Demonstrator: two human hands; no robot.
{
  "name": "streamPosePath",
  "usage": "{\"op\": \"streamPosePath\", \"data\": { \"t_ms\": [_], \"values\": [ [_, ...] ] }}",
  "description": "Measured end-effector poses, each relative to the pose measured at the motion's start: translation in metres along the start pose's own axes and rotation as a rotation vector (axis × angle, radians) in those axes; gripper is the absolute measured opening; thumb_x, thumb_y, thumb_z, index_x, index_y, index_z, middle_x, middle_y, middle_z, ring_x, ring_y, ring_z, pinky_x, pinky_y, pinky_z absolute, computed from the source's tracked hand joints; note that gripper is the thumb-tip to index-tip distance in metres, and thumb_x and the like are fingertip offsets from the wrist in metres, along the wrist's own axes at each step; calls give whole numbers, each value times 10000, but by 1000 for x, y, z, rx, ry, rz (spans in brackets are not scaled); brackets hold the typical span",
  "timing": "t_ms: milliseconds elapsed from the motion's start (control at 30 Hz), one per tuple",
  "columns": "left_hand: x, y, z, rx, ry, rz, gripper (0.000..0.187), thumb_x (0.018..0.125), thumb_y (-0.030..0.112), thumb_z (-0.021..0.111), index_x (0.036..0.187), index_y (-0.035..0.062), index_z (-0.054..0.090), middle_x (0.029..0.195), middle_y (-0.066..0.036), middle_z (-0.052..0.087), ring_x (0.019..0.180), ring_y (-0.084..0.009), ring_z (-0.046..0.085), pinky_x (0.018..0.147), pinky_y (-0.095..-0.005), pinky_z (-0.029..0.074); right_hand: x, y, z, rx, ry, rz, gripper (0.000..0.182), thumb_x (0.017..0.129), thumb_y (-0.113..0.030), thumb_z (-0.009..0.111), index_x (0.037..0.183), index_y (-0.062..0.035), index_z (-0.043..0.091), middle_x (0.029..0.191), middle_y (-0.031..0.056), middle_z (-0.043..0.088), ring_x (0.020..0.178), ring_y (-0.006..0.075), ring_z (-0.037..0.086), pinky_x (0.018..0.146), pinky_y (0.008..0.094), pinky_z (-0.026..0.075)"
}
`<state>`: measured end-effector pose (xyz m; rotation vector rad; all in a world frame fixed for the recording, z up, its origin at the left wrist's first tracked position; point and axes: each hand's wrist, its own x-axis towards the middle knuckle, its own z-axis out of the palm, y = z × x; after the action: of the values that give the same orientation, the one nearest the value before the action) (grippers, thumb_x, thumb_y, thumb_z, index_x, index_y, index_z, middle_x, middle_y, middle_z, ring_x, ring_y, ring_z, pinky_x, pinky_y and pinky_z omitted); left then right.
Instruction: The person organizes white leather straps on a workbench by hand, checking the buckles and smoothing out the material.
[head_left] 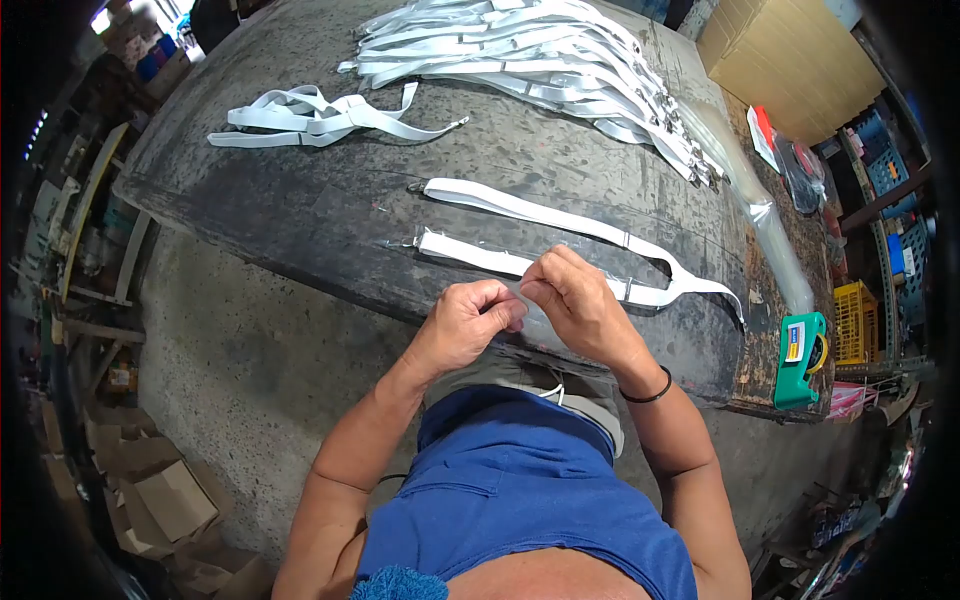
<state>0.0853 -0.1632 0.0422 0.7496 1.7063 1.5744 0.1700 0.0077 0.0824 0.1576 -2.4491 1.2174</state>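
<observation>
Left hand (465, 324), right hand (574, 302): fingers pinching what looks like clear film (537, 320); uneven tugging could split it. Suspenders (683, 286) just beyond.

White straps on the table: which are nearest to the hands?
The Y-shaped straps, spread out near the right hand; the loose bundle lies farther left, the large pile farther back.

Worn table (300, 220), white suspenders (530, 210), green dispenser (792, 385)
</observation>
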Motion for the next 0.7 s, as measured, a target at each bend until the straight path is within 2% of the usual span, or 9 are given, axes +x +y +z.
{"op": "streamPosePath", "data": {
  "t_ms": [133, 233, 300, 367, 433, 533, 700],
  "values": [
    [0, 6, 4, -110, 3, -14, 202, 945, 181, 671, 891, -12, 696, 782, -47, 705, 758, -83, 629, 696, -269, 517, -4, 5, 0, -177, -116, 82, 141, 908, -82, 663, 846, 11, 577, 786, 135, 547, 720, 290, 556, 631, 372, 439],
    [3, 5, -1, -2, 12, 2, 216, 946, 195, 673, 875, -9, 694, 765, -42, 698, 749, -78, 623, 687, -271, 512, -2, 8, 2, -152, -96, 117, 131, 909, -91, 669, 858, 8, 601, 785, 123, 556, 714, 278, 562, 635, 367, 449],
    [2, 2, -3, 2, 15, -2, 225, 943, 202, 678, 867, -9, 690, 756, -38, 694, 739, -75, 616, 681, -271, 509, 3, 6, -1, 43, 2, 57, 160, 901, -133, 676, 834, -4, 610, 760, 134, 536, 725, 314, 561, 650, 392, 451],
    [2, 1, -4, 6, 12, -5, 233, 941, 209, 682, 859, -9, 686, 747, -34, 689, 729, -72, 609, 676, -271, 506, 4, 5, -6, 46, -27, 77, 159, 904, -143, 676, 843, -5, 624, 768, 126, 547, 720, 305, 566, 650, 390, 453],
    [2, 4, -5, 64, 5, -7, 248, 935, 227, 690, 844, -3, 679, 741, -25, 683, 708, -68, 588, 658, -275, 496, 5, 2, -9, -39, -99, 158, 99, 881, -91, 672, 864, -4, 629, 809, 128, 563, 750, 304, 574, 663, 381, 458],
    [3, 3, -8, 122, -6, -28, 241, 926, 226, 704, 832, 5, 675, 737, -19, 683, 696, -64, 570, 641, -272, 486, 9, -5, -9, -32, -99, 194, 110, 866, -94, 693, 859, -3, 632, 802, 135, 562, 756, 309, 578, 665, 382, 459],
    [4, -11, -8, -12, 3, 8, 216, 922, 228, 717, 902, 14, 693, 781, -13, 693, 720, -58, 568, 650, -262, 478, 13, -4, -1, 18, -127, 109, 120, 867, -103, 698, 857, -4, 631, 804, 140, 561, 757, 317, 579, 667, 384, 464]
  ]
}}
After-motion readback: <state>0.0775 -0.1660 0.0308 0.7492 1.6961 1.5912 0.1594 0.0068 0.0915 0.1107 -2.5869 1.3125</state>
